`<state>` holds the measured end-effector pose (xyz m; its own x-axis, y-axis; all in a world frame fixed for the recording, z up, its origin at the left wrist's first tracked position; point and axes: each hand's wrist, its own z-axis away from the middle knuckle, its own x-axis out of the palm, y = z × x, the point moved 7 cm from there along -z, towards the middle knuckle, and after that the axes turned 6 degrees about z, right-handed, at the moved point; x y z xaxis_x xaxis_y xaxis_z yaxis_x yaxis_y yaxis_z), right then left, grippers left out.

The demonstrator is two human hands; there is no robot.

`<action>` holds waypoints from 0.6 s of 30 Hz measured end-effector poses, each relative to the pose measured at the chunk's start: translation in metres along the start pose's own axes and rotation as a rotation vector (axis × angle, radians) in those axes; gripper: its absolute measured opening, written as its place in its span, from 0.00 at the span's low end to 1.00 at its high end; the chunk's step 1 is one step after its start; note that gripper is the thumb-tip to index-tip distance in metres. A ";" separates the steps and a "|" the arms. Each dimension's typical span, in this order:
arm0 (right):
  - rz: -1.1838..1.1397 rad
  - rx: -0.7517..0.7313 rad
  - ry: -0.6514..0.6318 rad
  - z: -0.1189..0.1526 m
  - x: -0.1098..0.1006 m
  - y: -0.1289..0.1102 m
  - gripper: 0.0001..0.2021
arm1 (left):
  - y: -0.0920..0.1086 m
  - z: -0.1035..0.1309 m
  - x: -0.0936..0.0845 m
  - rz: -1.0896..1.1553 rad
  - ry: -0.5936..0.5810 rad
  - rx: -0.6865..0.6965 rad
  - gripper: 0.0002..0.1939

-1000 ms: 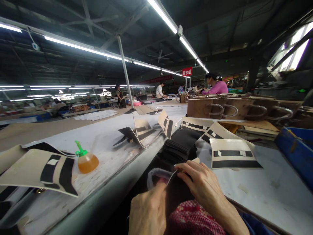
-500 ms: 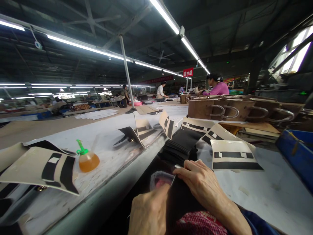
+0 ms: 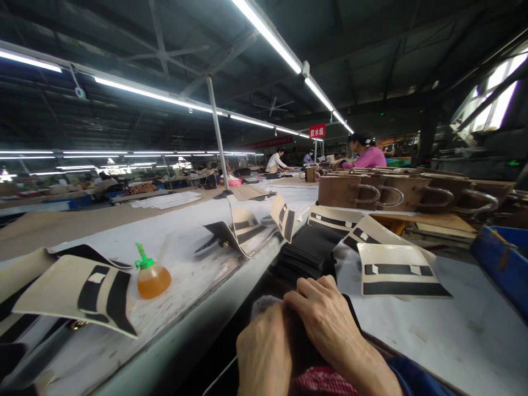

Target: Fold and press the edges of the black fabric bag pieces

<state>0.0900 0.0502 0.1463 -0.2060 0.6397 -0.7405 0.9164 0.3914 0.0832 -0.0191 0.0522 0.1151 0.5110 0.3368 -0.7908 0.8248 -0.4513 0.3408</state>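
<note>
A black sheet-like leather piece (image 3: 300,344) lies over my lap between my two hands. My left hand (image 3: 264,349) is closed at its left side, with the fingertips hidden from view. Curled over its upper part, my right hand (image 3: 325,316) grips the piece, whose dark edge shows past the wrist. The hands are close together, almost touching. Just beyond them is a stack of black panels (image 3: 309,247). Under the piece, red-and-white checked cloth (image 3: 325,382) shows at the bottom.
Beige-backed panels with black strips (image 3: 402,269) lie on the right table; similar panels (image 3: 78,286) lie left. A green-topped bottle of amber liquid (image 3: 153,278) stands on the left table. Brown bags with clear handles (image 3: 340,190), a blue bin (image 3: 501,264) and a co-worker in pink (image 3: 369,157) are beyond.
My left hand has moved up and right, closer to my right hand. The right hand has shifted slightly left and down, and a pale strip at its fingertips is no longer visible.
</note>
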 end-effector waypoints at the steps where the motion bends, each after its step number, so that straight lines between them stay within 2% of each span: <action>1: 0.001 -0.008 0.012 0.000 -0.002 -0.002 0.12 | 0.003 -0.003 0.001 0.008 0.018 0.006 0.18; 5: -0.012 -0.042 0.144 0.006 -0.024 0.002 0.10 | -0.006 -0.008 -0.003 0.050 0.118 0.008 0.16; 10: -0.145 0.074 0.369 0.028 -0.053 0.034 0.03 | -0.033 -0.001 -0.022 0.175 0.260 0.115 0.14; 12: -0.239 0.168 0.444 0.036 -0.056 0.047 0.01 | -0.036 0.002 -0.030 0.242 0.299 0.171 0.13; 15: -0.395 0.299 0.519 0.041 -0.054 0.061 0.04 | -0.034 0.007 -0.040 0.369 0.341 0.205 0.09; 18: -0.638 0.430 0.448 0.038 -0.046 0.071 0.11 | -0.026 0.011 -0.048 0.485 0.367 0.278 0.09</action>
<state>0.1776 0.0232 0.1607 -0.7535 0.6188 -0.2222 0.6123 0.5374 -0.5799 -0.0676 0.0389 0.1388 0.8980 0.2792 -0.3401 0.4128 -0.8019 0.4319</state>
